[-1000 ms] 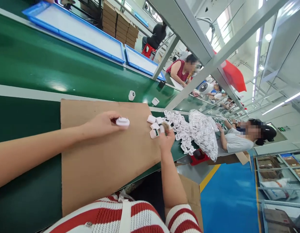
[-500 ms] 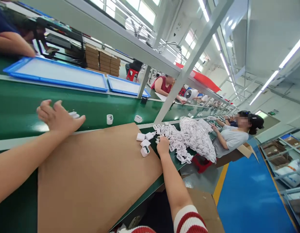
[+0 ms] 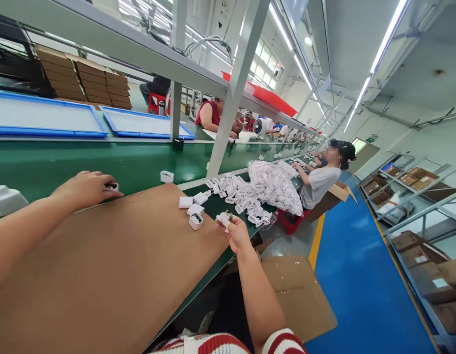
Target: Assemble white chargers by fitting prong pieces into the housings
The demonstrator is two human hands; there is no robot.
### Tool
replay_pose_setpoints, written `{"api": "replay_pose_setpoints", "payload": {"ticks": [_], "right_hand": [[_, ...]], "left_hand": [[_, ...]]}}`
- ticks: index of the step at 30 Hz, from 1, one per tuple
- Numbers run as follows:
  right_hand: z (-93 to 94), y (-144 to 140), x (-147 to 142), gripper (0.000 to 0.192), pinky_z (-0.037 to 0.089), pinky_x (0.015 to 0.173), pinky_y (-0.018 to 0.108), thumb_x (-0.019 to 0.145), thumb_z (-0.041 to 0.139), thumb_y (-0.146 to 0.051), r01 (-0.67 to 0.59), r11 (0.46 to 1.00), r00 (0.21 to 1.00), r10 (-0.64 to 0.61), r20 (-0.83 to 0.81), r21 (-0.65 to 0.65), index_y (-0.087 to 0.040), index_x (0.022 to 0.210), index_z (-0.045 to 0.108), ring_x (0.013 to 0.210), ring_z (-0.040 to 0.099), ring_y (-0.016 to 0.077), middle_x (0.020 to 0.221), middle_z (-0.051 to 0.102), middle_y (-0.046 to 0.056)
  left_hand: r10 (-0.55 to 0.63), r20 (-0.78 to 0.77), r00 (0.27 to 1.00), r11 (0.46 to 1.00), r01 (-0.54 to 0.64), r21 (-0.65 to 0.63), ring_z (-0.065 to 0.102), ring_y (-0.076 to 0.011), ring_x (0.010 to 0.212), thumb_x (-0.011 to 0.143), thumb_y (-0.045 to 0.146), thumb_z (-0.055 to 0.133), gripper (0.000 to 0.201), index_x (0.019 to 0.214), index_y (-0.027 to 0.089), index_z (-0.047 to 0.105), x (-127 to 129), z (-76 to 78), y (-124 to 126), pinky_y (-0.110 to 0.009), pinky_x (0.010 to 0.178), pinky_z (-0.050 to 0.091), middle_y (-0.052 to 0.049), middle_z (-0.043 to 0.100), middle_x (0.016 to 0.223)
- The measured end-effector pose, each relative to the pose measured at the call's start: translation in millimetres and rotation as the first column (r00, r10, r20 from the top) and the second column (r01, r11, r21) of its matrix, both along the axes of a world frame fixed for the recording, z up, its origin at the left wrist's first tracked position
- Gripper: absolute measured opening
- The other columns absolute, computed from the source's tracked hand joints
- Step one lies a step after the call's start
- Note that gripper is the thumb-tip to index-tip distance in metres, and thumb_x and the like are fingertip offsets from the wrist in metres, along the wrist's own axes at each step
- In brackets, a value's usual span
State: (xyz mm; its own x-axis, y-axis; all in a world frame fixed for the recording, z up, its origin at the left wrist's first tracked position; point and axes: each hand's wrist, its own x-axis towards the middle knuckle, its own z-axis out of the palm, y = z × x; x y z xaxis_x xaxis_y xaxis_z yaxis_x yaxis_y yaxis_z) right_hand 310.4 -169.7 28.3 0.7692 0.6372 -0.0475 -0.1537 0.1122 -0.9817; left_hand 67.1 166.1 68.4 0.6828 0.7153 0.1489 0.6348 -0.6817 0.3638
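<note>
My left hand (image 3: pixel 82 191) is closed around a white charger housing (image 3: pixel 111 187), its open end showing, at the near edge of the green belt. My right hand (image 3: pixel 238 235) has its fingers pinched on small white plug pieces (image 3: pixel 224 221) with metal pins, held over the right corner of the cardboard sheet. Between the hands, several white charger housings (image 3: pixel 195 221) lie grouped on the cardboard (image 3: pixel 113 265). Just beyond my right hand spreads a heap of white plug pieces (image 3: pixel 246 194). Another white housing (image 3: pixel 167 176) sits on the belt.
A clear bag (image 3: pixel 275 184) full of white pieces rests behind the heap. A grey post (image 3: pixel 231 98) rises at the belt's edge. Blue-rimmed trays (image 3: pixel 143 123) lie across the belt (image 3: pixel 132 162). A white charger (image 3: pixel 7 200) stands far left. A co-worker (image 3: pixel 320 182) sits at right.
The view has swung right. My left hand, spread beside a white piece before, is now closed on a housing. My right hand has drawn back from the heap with white plug pieces.
</note>
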Motion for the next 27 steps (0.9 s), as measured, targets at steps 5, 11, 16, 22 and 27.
{"api": "replay_pose_setpoints", "payload": {"ticks": [5, 11, 16, 22, 27], "right_hand": [[21.5, -4, -23, 0.042, 0.059, 0.069, 0.027, 0.056, 0.093, -0.040, -0.161, 0.986, 0.976, 0.165, -0.142, 0.037, -0.021, 0.089, 0.077, 0.079, 0.073, 0.0163, 0.091, 0.079, 0.003], [22.9, 17, -61, 0.037, 0.048, 0.059, 0.024, 0.064, 0.087, -0.044, -0.327, 0.940, 0.941, 0.333, 0.051, -0.097, -0.020, 0.091, 0.079, 0.081, 0.069, 0.0168, 0.094, 0.079, 0.005], [9.1, 34, -82, 0.037, 0.054, 0.066, 0.028, 0.071, 0.082, -0.043, -0.276, 0.920, 0.859, 0.366, 0.359, -0.279, -0.022, 0.100, 0.079, 0.086, 0.068, 0.0190, 0.099, 0.077, 0.005], [14.0, 38, -95, 0.030, 0.058, 0.083, 0.034, 0.079, 0.076, -0.040, -0.313, 0.907, 0.735, 0.419, 0.533, -0.283, -0.023, 0.104, 0.078, 0.093, 0.069, 0.0194, 0.107, 0.076, 0.006], [24.9, 36, -94, 0.038, 0.057, 0.066, 0.030, 0.069, 0.084, -0.043, -0.328, 0.912, 0.853, 0.398, 0.338, -0.246, -0.022, 0.099, 0.075, 0.085, 0.070, 0.0201, 0.099, 0.078, 0.006]], "left_hand": [[-0.050, 0.060, 0.997, 0.999, 0.049, 0.013, 0.058, -0.0256, 0.100, 0.088, 0.080, 0.044, 0.065, 0.104, 0.020, 0.063, -3, 0.4, -86, -0.029, 0.078, 0.038, -0.008, 0.064, 0.120], [-0.189, 0.241, 0.952, 0.961, 0.230, -0.153, 0.062, -0.0253, 0.089, 0.085, 0.075, 0.056, 0.054, 0.091, 0.021, 0.064, -3, -41.8, -182, -0.034, 0.075, 0.042, -0.007, 0.065, 0.098], [-0.101, 0.389, 0.916, 0.914, 0.240, -0.328, 0.061, -0.0241, 0.084, 0.077, 0.070, 0.067, 0.053, 0.095, 0.021, 0.064, -10, -66.7, -189, -0.033, 0.071, 0.043, -0.007, 0.062, 0.097], [-0.115, 0.431, 0.895, 0.879, 0.294, -0.376, 0.056, -0.0217, 0.073, 0.080, 0.056, 0.069, 0.038, 0.074, 0.020, 0.057, -13, -67.2, -182, -0.032, 0.065, 0.038, -0.005, 0.057, 0.085], [-0.092, 0.394, 0.914, 0.880, 0.260, -0.397, 0.056, -0.0213, 0.073, 0.078, 0.049, 0.073, 0.033, 0.074, 0.020, 0.055, -14, -63.6, -181, -0.032, 0.063, 0.036, -0.004, 0.059, 0.086]]}}
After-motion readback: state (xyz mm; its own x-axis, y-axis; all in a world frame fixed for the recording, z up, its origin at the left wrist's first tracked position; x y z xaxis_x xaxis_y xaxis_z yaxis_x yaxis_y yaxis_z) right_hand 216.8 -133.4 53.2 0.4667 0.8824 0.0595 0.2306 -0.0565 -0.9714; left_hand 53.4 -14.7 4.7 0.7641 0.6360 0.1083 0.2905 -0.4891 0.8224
